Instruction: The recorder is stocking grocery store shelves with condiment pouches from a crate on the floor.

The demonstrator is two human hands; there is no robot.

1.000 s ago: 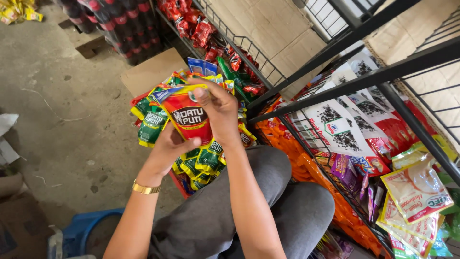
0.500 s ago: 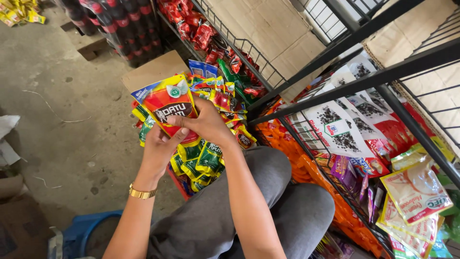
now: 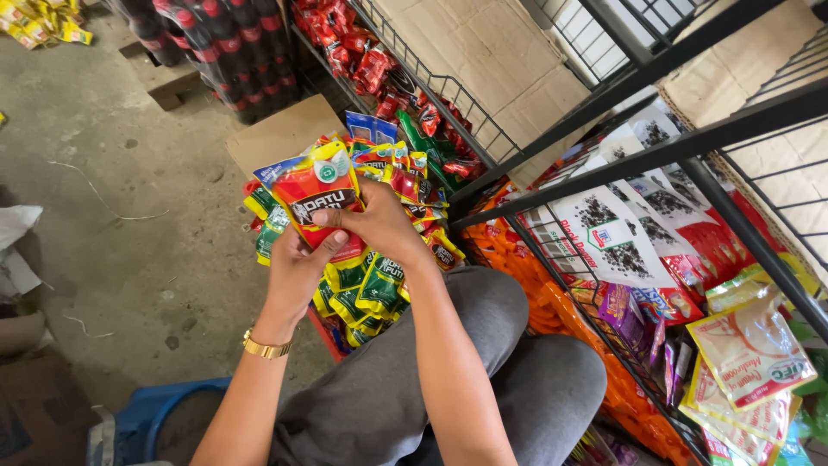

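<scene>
While pinched between both hands, stands label-up and near upright above the lap: red sachet [image 3: 323, 203], yellow-topped, with a dark band across its middle, probably held so for reading or sorting by kind.

Far left, top corner: yellow packets [image 3: 39, 22] scattered on the concrete floor [image 3: 129, 224]. Below them, a white bag [image 3: 13, 229], a brown carton [image 3: 34, 414] and a blue tub [image 3: 147, 423] at the edge of view. Further in, dark bottles with red caps [image 3: 224, 47], packed in a block, likely parked there as unshelved stock.

Left hand [image 3: 297, 267], gold bracelet [image 3: 265, 348] at the wrist, closed round the sachet's lower edge from behind, thumb across the front. Hanging beneath, a strip of green sachets [image 3: 362, 289], seemingly joined together, hence dangling rather than lying flat. Right hand [image 3: 379, 224] clamped over the sachet's right side, fingers curled onto the print.

Behind both, an open cardboard box [image 3: 280, 134] heaped with mixed red, yellow, blue and green sachets. Right of that, a wire basket [image 3: 414, 69] of small red packets [image 3: 362, 60], then white sachets [image 3: 612, 233] with black speckled pictures, hung in rows from the black shelf frame [image 3: 655, 151] for easy picking. Orange packets [image 3: 552, 293] below, and a pale yellow pouch [image 3: 750, 345] at far right.
</scene>
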